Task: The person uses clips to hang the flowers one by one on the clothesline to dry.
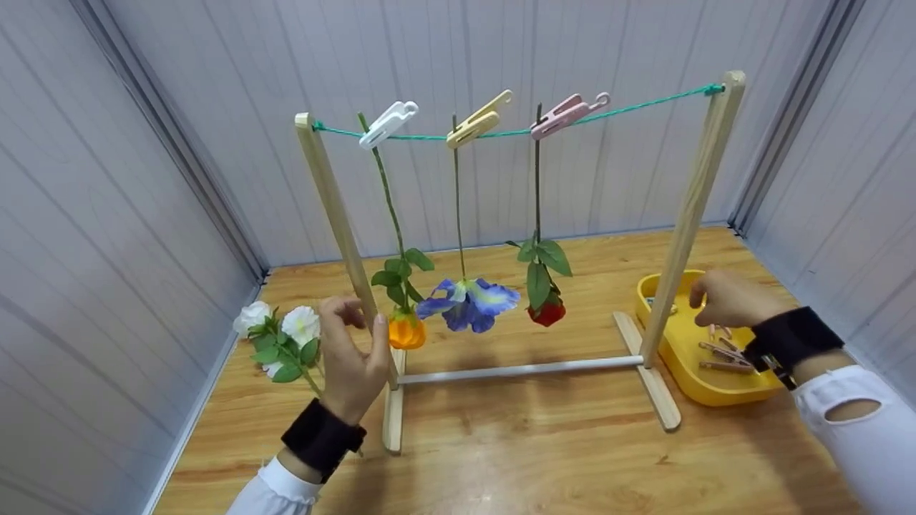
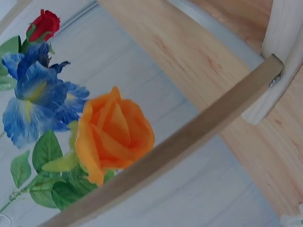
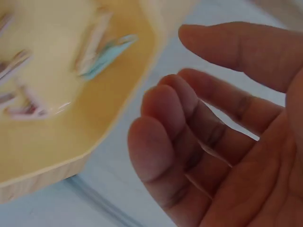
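Observation:
My left hand (image 1: 361, 320) is raised beside the left post (image 1: 336, 214) of a wooden rack and grips the stem of a sprig of white flowers (image 1: 275, 332). From the rack's green string (image 1: 644, 105) three clips hold flowers head down: an orange rose (image 1: 406, 332), a blue flower (image 1: 469, 300) and a red rose (image 1: 547, 312). The left wrist view shows the orange rose (image 2: 116, 135), the blue flower (image 2: 38, 97) and the red rose (image 2: 44, 23) close up. My right hand (image 1: 705, 304) hovers over a yellow tray (image 1: 723, 393), fingers (image 3: 161, 142) relaxed and empty.
Several clothes pegs (image 1: 719, 350) lie in the yellow tray (image 3: 57, 142) at the table's right. The rack's right post (image 1: 690, 207) stands against the tray. The rack's feet and crossbar (image 1: 522, 370) sit mid-table. Grey panel walls close in on three sides.

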`<state>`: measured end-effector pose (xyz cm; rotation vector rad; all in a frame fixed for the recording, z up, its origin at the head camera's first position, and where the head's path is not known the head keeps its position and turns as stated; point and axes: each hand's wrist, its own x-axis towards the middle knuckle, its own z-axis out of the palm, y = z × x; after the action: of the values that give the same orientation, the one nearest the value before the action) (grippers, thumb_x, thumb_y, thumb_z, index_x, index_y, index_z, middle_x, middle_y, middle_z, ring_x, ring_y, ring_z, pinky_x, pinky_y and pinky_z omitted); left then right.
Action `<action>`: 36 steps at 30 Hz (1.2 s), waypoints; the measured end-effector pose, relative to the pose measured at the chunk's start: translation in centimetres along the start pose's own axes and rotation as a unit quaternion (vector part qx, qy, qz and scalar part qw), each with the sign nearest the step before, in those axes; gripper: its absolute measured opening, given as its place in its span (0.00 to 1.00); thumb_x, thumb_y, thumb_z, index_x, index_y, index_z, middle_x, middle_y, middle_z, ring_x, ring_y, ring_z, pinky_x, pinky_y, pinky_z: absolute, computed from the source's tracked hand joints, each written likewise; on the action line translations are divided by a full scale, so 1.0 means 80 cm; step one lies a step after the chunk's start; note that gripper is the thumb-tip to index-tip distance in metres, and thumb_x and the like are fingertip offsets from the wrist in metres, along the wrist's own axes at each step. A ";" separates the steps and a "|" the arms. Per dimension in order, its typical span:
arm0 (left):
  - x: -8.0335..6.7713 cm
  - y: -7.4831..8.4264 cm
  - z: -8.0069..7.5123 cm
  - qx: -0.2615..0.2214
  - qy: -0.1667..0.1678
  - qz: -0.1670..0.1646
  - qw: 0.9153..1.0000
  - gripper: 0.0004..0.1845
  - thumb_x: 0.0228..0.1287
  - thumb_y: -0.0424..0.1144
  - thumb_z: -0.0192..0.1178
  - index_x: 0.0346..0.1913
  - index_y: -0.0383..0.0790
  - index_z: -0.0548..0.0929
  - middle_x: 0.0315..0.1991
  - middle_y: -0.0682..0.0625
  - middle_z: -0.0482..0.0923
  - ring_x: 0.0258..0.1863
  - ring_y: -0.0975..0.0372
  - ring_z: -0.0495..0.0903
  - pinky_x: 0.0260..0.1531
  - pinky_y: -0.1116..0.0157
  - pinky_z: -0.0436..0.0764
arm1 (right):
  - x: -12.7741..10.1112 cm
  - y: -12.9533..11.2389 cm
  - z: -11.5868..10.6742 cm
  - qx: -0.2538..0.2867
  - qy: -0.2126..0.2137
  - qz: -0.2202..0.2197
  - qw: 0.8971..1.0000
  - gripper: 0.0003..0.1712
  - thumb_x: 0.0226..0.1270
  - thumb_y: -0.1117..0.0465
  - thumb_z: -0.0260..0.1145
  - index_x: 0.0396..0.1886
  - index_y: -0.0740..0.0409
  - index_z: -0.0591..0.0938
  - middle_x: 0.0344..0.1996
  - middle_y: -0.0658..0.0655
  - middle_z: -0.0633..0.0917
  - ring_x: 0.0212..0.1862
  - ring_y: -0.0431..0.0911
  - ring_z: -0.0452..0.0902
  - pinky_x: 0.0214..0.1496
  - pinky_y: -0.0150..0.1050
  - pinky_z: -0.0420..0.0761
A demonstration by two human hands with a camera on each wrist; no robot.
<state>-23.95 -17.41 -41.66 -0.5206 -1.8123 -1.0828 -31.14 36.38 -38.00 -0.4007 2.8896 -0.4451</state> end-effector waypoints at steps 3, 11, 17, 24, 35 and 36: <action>-0.012 0.004 0.006 -0.042 -0.039 0.013 0.998 0.11 0.68 0.19 0.60 0.48 0.25 0.71 0.32 0.43 0.73 0.28 0.62 0.71 0.31 0.70 0.73 | 0.008 0.021 0.011 -0.001 -0.017 0.009 1.000 0.10 0.59 0.72 0.75 0.39 0.75 0.87 0.34 0.67 0.88 0.30 0.49 0.81 0.33 0.43 0.84; -0.043 0.016 0.018 -0.082 -0.172 -0.058 0.980 0.07 0.71 0.22 0.64 0.44 0.35 0.79 0.28 0.52 0.78 0.25 0.69 0.73 0.22 0.69 0.77 | 0.029 0.050 0.047 -0.030 -0.059 0.019 0.998 0.12 0.52 0.77 0.69 0.18 0.60 0.81 0.18 0.49 0.78 0.22 0.42 0.71 0.25 0.33 0.71; -0.063 0.027 0.028 -0.112 -0.312 -0.091 0.939 0.04 0.77 0.29 0.64 0.48 0.38 0.80 0.33 0.52 0.81 0.28 0.71 0.75 0.26 0.68 0.82 | 0.033 0.045 0.066 -0.130 -0.060 -0.012 0.990 0.13 0.54 0.79 0.63 0.21 0.59 0.74 0.19 0.50 0.70 0.24 0.46 0.64 0.29 0.36 0.67; -0.072 0.033 0.036 -0.134 -0.396 -0.086 0.904 0.06 0.80 0.32 0.63 0.53 0.39 0.78 0.34 0.50 0.81 0.29 0.68 0.76 0.29 0.67 0.82 | 0.030 0.045 0.082 -0.164 -0.021 -0.024 0.986 0.10 0.63 0.77 0.62 0.26 0.62 0.75 0.20 0.54 0.74 0.25 0.49 0.69 0.30 0.40 0.72; -0.076 0.029 0.040 -0.128 -0.448 -0.098 0.879 0.08 0.82 0.33 0.60 0.57 0.39 0.76 0.35 0.50 0.83 0.30 0.69 0.76 0.31 0.68 0.82 | 0.033 0.050 0.077 -0.166 -0.022 -0.018 0.986 0.10 0.65 0.77 0.62 0.27 0.62 0.77 0.21 0.54 0.76 0.25 0.49 0.71 0.29 0.41 0.73; -0.076 0.029 0.040 -0.128 -0.451 -0.099 0.878 0.08 0.82 0.34 0.60 0.57 0.40 0.76 0.35 0.50 0.83 0.30 0.70 0.76 0.31 0.68 0.82 | 0.033 0.049 0.072 -0.162 -0.019 -0.020 0.986 0.10 0.65 0.77 0.62 0.27 0.62 0.77 0.21 0.54 0.76 0.25 0.49 0.70 0.30 0.41 0.73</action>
<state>-20.97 -12.89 -46.48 -1.1616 -2.5744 -1.3528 -33.26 37.63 -45.04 -0.5106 2.9218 0.0321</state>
